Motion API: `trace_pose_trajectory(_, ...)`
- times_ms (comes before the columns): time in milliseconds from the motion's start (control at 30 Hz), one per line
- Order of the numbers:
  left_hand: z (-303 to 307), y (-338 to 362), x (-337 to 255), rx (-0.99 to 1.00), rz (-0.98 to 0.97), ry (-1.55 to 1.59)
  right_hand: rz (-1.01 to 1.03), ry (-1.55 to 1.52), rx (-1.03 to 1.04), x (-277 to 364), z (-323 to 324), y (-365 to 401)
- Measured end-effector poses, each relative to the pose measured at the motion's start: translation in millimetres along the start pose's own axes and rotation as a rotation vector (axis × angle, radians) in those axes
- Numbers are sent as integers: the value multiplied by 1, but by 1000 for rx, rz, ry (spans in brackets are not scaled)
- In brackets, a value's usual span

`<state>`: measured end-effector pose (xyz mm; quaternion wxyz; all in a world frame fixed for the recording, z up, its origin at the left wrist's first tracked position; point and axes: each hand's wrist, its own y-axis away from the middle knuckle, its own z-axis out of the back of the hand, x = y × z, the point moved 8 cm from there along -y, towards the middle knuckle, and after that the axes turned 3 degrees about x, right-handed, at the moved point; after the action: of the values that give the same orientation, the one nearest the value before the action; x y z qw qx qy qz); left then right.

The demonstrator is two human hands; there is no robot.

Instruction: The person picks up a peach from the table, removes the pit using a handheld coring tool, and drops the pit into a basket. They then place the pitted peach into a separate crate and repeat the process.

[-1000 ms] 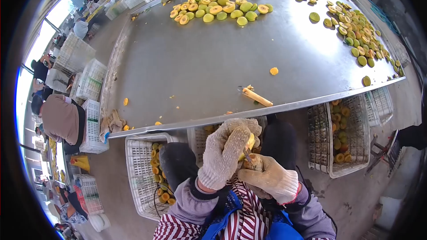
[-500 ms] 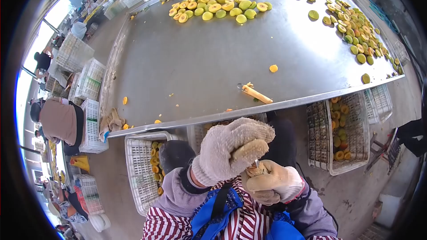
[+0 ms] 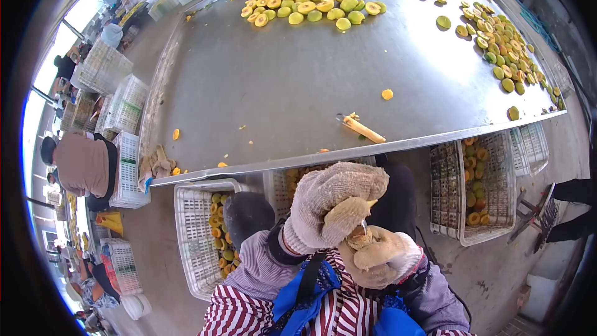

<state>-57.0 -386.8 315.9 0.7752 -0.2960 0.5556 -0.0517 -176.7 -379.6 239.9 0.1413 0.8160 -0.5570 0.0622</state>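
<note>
My left hand [image 3: 336, 206], in a thick pale glove, is closed above the front edge of the metal table, in front of my lap. A small yellowish piece [image 3: 371, 203] shows at its fingertips. My gloved right hand [image 3: 380, 258] is closed just below and to the right, nearly touching it. Between the hands are a small shiny metal tip [image 3: 364, 225] and a rough tan thing [image 3: 360, 238], both too small to name. A wooden-handled tool [image 3: 363, 129] lies on the metal table [image 3: 280, 99]. Halved green-yellow fruit [image 3: 314, 7] lies farther back.
More halved fruit [image 3: 507, 46] is heaped at the right. Crates with fruit stand below the table at left [image 3: 186, 236] and right [image 3: 507, 211]. A cloth glove [image 3: 157, 165] lies at the left corner. A co-worker [image 3: 84, 165] is at the left; another person's legs [image 3: 575, 211] show at right.
My left hand has turned slightly, and a yellowish piece now shows at its fingertips. The legs at the right reach farther into view. The view has shifted a little.
</note>
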Motion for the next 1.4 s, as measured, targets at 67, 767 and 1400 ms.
trace_pose_trajectory(67,-7,7,11,-54,278,476,20,-29,-9,2,-8,-1)
trace_pose_trajectory(767,243,186,89,-333,861,-1463,599,2100,-1265,186,64,35)
trace_pose_trajectory(1400,156,83,184,-272,779,-1112,-92,2255,-1269,322,215,-46)
